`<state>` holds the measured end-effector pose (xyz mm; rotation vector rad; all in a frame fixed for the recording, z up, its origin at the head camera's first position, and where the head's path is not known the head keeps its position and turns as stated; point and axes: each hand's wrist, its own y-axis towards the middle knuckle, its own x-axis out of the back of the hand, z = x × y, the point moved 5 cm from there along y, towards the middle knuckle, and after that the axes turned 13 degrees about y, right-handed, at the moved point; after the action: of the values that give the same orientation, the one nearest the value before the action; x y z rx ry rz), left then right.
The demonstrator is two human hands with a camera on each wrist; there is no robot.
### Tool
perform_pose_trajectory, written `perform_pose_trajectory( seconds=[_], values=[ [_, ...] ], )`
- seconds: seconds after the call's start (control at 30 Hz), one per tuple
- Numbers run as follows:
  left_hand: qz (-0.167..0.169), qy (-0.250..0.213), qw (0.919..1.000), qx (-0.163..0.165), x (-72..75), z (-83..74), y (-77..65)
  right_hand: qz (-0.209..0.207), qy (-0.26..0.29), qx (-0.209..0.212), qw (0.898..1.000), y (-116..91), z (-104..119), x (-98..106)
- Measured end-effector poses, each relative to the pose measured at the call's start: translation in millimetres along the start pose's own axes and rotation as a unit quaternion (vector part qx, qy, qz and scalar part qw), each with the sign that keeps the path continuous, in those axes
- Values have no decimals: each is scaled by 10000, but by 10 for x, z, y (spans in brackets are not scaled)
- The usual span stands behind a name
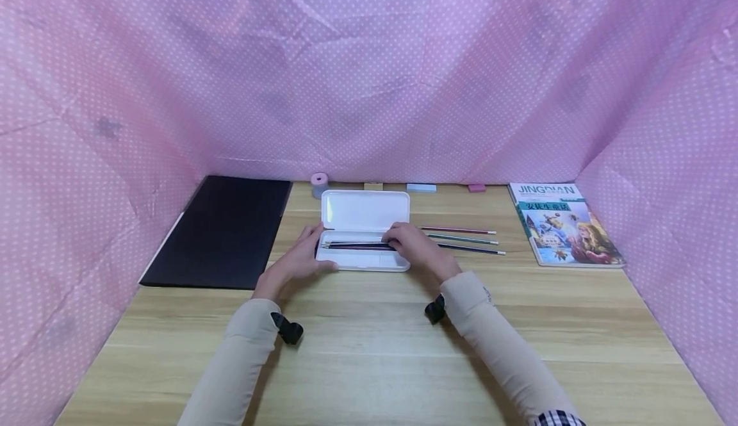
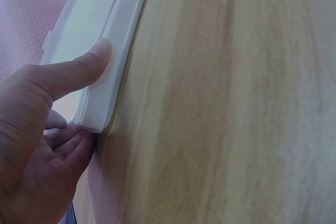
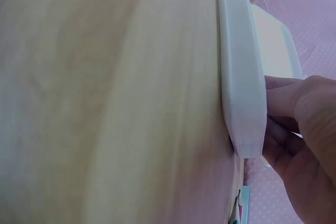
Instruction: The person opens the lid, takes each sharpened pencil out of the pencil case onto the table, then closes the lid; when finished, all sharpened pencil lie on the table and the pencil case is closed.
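Note:
A white pencil case (image 1: 357,266) lies on the wooden table, its lid (image 1: 366,209) raised at the back. My left hand (image 1: 300,256) grips the case's left end, the thumb (image 2: 97,59) along the front wall and the fingers round the end. Inside lie dark pencils (image 1: 353,245), points to the left. Over the right half of the case, my right hand (image 1: 418,245) pinches a pencil by its right part; the fingertips are partly hidden. Beside it on the table lie a red pencil (image 1: 461,230), a green pencil (image 1: 467,239) and a dark pencil (image 1: 475,248).
A black folder (image 1: 225,234) lies at the left, and a picture book (image 1: 567,227) at the right. Along the back stand a small pink-topped cylinder (image 1: 319,186), a tan block (image 1: 373,186), a light-blue block (image 1: 421,188) and a pink block (image 1: 476,188). Behind hangs a pink dotted curtain (image 1: 369,93).

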<state>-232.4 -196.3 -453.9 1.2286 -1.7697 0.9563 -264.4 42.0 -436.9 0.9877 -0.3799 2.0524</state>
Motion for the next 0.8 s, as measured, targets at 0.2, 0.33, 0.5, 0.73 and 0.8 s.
perform_pose_trajectory(
  seconds=[0.2, 0.33, 0.5, 0.73, 0.8],
  values=[
    [56, -15, 10000, 30, -24, 5, -3, -70, 533, -53, 9985, -95, -21, 68],
    [48, -44, 10000, 60, -17, -5, 2, -215, 991, -179, 9947, -255, -70, 216],
    [70, -15, 10000, 63, 0, -1, 2, -446, 1281, -254, 9904, -506, -245, 432],
    [83, 29, 9999, 66, 8, -8, -4, -920, 919, -191, 9913, -932, -526, 703],
    [108, 20, 9999, 111, 8, -5, -7, -1051, 851, -211, 9906, -1062, -614, 759]
  ],
)
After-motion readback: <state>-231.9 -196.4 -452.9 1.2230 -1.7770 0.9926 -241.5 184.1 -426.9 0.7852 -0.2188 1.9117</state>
